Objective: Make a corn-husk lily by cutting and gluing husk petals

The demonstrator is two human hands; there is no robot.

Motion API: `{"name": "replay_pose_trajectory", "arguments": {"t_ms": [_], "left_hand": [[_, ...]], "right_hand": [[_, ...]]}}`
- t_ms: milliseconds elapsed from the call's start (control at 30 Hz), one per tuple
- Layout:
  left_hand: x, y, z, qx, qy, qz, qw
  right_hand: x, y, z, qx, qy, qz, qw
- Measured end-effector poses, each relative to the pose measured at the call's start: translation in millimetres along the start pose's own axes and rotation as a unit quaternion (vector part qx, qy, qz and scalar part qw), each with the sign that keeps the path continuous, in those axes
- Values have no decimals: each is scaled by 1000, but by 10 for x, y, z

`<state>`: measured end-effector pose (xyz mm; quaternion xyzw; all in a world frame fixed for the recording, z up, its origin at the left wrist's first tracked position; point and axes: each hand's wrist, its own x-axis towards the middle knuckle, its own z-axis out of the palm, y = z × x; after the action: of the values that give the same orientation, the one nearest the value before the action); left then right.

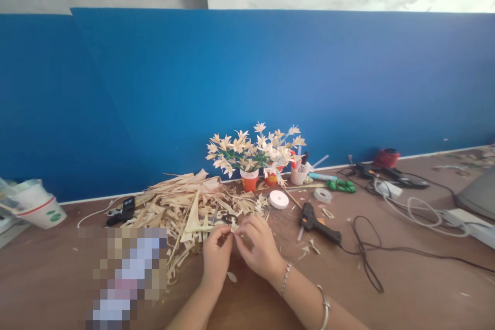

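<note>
Head view, from over the bench (406, 289): both hands are low at the centre, fingertips nearly meeting. The left hand (215, 253) holds a small pale piece (233, 228) in a narrow pinch; the right hand (260, 247) is curled opposite, thumb and fingertips closed on the same piece. It appears to be husk, but the fingers cover most of it and its exact shape cannot be told from here. Location: just in front of the husk pile (162, 203), nearer the person than the flowers (242, 148) in red cups (249, 182). The glue gun (320, 225) lies apart, to the right of the hands; the white roll (278, 199) lies beyond them. Handling: expect the piece to be very light, dry and thin, rather stiff along the grain, easily split or creased. It should not be slippery. Take hold at the base or along one edge, fingertips only, with light pressure; avoid pulling on thin tips, which would probably tear first
</note>
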<state>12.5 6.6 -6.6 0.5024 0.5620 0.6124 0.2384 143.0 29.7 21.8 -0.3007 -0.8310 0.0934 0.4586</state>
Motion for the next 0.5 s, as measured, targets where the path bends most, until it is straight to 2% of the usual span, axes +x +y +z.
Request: {"name": "replay_pose_trajectory", "arguments": {"t_ms": [133, 300, 500], "left_hand": [[-2, 0, 3, -22, -13, -23, 999], [1, 7, 9, -22, -17, -36, 999], [7, 31, 10, -38, -35, -26, 998]], "right_hand": [[10, -25, -33, 37, 18, 18, 999], [54, -3, -46, 104, 66, 101, 987], [70, 40, -1, 201, 31, 172, 964]]}}
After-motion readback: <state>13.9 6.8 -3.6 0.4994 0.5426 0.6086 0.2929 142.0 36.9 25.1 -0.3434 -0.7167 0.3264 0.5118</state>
